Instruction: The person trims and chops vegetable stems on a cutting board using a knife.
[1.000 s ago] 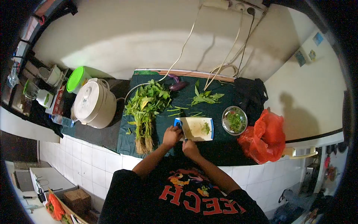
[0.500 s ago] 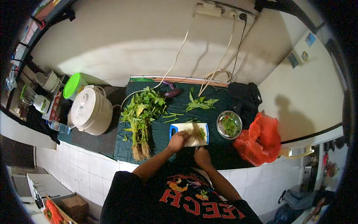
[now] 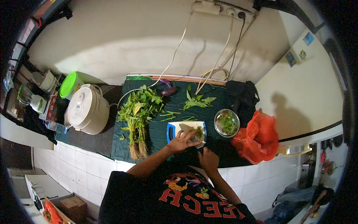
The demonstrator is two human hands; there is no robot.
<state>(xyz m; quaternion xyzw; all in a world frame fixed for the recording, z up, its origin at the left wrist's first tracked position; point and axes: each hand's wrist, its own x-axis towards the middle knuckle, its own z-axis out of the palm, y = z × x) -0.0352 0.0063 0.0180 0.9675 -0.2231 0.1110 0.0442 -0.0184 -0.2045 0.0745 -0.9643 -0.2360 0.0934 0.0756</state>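
A white cutting board with blue ends [image 3: 170,132] lies near the table's front edge, with chopped greens [image 3: 199,131] on its right half. My left hand [image 3: 181,142] reaches over the board's lower part, fingers stretched out and apart, beside the greens. Closed just below the board's right corner, my right hand [image 3: 209,158] grips the knife; its blade is hard to make out. A metal bowl [image 3: 227,123] of cut greens stands right of the board. Several cut stems [image 3: 169,115] lie behind it, and a leafy bunch with roots [image 3: 140,112] lies to the left.
Purple eggplants [image 3: 169,91] and loose leaves [image 3: 197,101] lie toward the back. A red plastic bag [image 3: 257,138] and black cloth [image 3: 242,99] are at the right. A white rice cooker [image 3: 85,110] and green-lidded container [image 3: 69,85] stand left. A cable [image 3: 173,56] crosses the table's back edge.
My left hand has moved from the board's blue left end onto its middle, its fingers spreading. My right hand has shifted right and lower with the knife. The chopped greens look more gathered.
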